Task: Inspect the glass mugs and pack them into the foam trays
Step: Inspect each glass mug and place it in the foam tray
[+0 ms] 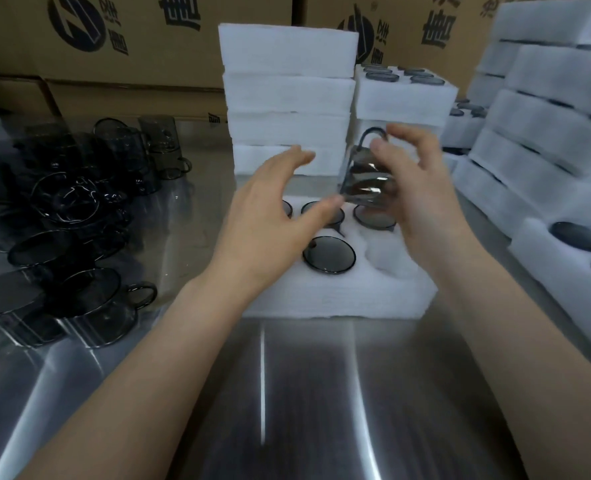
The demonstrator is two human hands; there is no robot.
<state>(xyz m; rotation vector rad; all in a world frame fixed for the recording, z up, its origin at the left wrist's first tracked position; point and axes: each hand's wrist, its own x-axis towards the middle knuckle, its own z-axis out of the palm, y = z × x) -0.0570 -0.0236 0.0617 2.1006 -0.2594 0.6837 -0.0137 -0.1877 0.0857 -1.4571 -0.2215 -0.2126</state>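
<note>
Wide-open steel table in front of the foam tray — nothing in the way there. The tray's front-right pocket gapes free beside the seated mugs, though the right hand grips the held mug over the back row. Loose mugs crowd the left, a tall foam stack walls off the back just behind the tray, and packed trays hem in the right — only a narrow lane of table between.

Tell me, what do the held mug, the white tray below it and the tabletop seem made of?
Mug in the right hand: apparently smoke-tinted glass, glossy; it is see-through, with sharp highlights.
Tray: seemingly soft white foam, matte; it has a fuzzy surface and round cut pockets.
Tabletop: probably brushed stainless steel; it shows streaky, mirror-like reflections.
</note>
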